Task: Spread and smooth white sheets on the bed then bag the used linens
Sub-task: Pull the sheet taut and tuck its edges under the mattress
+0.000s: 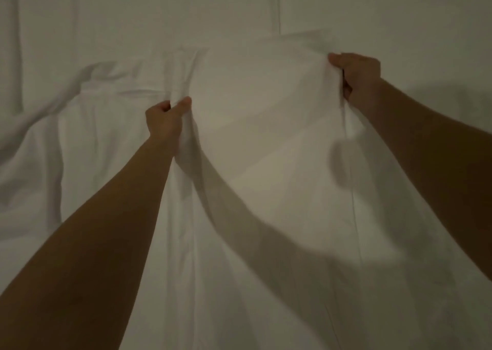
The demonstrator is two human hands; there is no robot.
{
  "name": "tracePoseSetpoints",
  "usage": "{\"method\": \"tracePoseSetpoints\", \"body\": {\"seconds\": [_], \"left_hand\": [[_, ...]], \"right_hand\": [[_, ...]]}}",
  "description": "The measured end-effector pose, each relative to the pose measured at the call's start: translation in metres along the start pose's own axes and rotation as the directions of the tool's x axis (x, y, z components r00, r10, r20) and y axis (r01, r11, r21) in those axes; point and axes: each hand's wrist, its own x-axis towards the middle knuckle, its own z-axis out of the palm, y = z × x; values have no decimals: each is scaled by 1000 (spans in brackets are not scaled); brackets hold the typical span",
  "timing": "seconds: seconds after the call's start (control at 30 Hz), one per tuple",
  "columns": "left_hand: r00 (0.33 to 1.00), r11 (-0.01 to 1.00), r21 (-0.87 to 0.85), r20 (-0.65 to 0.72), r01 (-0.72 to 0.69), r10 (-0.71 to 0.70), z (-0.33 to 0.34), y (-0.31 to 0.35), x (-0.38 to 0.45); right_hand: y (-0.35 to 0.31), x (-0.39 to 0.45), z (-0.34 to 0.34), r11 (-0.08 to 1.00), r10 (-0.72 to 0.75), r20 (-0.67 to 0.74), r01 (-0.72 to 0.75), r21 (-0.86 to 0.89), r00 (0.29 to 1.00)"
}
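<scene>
A white sheet (255, 105) is held up in front of me over the bed, stretched between both hands. My left hand (166, 118) pinches a bunched fold of it at centre left, thumb on top. My right hand (355, 75) grips its upper right edge, fingers curled round the cloth. The cloth hangs taut between them and falls toward me. To the left the same sheet lies rumpled in loose folds (80, 105). Another white sheet (133, 11) lies flat on the bed behind, with a seam line running down at top centre.
White bedding fills the whole view; no bed edge, floor or bag shows. Shadows of my arms fall across the lower right of the cloth. The light is dim.
</scene>
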Motion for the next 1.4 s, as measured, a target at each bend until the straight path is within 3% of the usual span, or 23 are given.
{"method": "tracePoseSetpoints", "body": {"seconds": [0.13,0.27,0.37,0.47,0.63,0.77,0.97,1.17,1.3,1.4], "left_hand": [[997,994,-98,66,52,-46,3,17,19],[992,993,-108,121,52,-39,11,37,35],[958,974,-98,224,203,-177,4,20,18],[906,957,17,317,290,-280,-14,-8,-19],[879,926,90,290,368,-378,-62,-79,-98],[852,904,148,302,401,-428,-93,-128,-160],[823,870,96,289,483,-489,-116,-183,-240],[828,892,115,337,436,-448,-129,-197,-265],[833,895,78,336,440,-439,-135,-212,-277],[811,882,60,368,467,-455,-139,-220,-285]], "right_hand": [[-5,13,11,999,-8,77,11,-42,997],[-5,22,19,991,-37,56,44,-126,998],[3,14,10,991,-11,54,18,-136,998],[20,-13,-6,993,47,108,-35,-112,993],[67,-81,-64,927,183,133,-126,-355,974],[108,-143,-105,877,297,132,-215,-429,946],[167,-226,-156,831,469,93,-403,-383,878],[196,-275,-185,838,480,145,-403,-369,865],[216,-309,-201,827,457,222,-320,-462,861],[237,-329,-213,828,514,229,-409,-383,827]]}}
